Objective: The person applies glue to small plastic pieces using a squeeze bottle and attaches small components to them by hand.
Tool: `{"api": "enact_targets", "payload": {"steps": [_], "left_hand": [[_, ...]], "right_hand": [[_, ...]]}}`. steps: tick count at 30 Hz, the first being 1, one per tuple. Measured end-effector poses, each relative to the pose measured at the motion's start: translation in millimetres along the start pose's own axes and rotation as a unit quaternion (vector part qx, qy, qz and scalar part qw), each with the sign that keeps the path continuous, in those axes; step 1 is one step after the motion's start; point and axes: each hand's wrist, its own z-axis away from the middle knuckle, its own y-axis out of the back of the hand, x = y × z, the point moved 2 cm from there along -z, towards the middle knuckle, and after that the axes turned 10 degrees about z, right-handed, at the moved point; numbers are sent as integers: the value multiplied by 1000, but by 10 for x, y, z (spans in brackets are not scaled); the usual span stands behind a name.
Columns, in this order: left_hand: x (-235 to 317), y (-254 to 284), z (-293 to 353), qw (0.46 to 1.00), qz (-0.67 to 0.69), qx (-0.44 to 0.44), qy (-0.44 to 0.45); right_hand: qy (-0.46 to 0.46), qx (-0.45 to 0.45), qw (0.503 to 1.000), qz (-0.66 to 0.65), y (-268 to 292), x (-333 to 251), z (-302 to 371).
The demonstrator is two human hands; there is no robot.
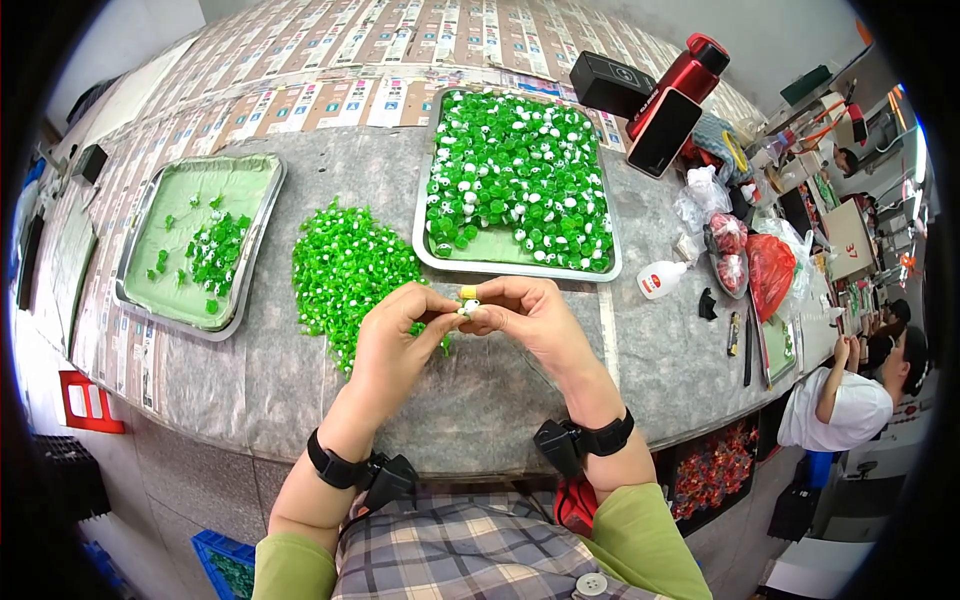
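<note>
The left hand (405, 325) has thumb and forefinger pinched on a small white piece (469, 307), too small to make out in full. The right hand (530, 315) meets it from the other side, thumb and forefinger closed on the same piece, so the fingertips of both almost touch. A yellow bit (468, 292) shows at the right forefinger's tip — whether it is worn or held, I cannot tell. Both hands are raised over the grey-covered counter (480, 400), and each wrist wears a black strap.

Just beyond the left hand, and partly behind it, a loose heap of green pieces (355, 265) with white bits among them spreads on the counter. Well to the left of that hand lies a green-lined tray (150, 240), with a cluster of green and white pieces toward its right side. Straight ahead of the right hand is a larger tray (520, 270), thickly covered with green and white pieces; its lining shows at the near edge.

To the right of the right hand lies a white bottle (661, 279), with a red bag (771, 275) farther out. Beyond the large tray, ahead and right — a black phone (664, 132) before a red flask (680, 85), beside a black box (613, 84).
</note>
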Motion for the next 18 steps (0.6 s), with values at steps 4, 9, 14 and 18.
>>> {"api": "enact_targets", "payload": {"steps": [4,9,14,18], "left_hand": [[-117,217,-90,986,100,119,67],[-241,1073,-129,935,92,343,-10],[-103,1309,-116,875,-95,466,-89],[-40,793,-107,953,68,293,-20]], "right_hand": [[28,60,998,21,49,40,-18],[72,90,916,384,47,65,-36],[180,42,843,506,-72,152,-70],[176,45,829,529,-57,206,-101]]}}
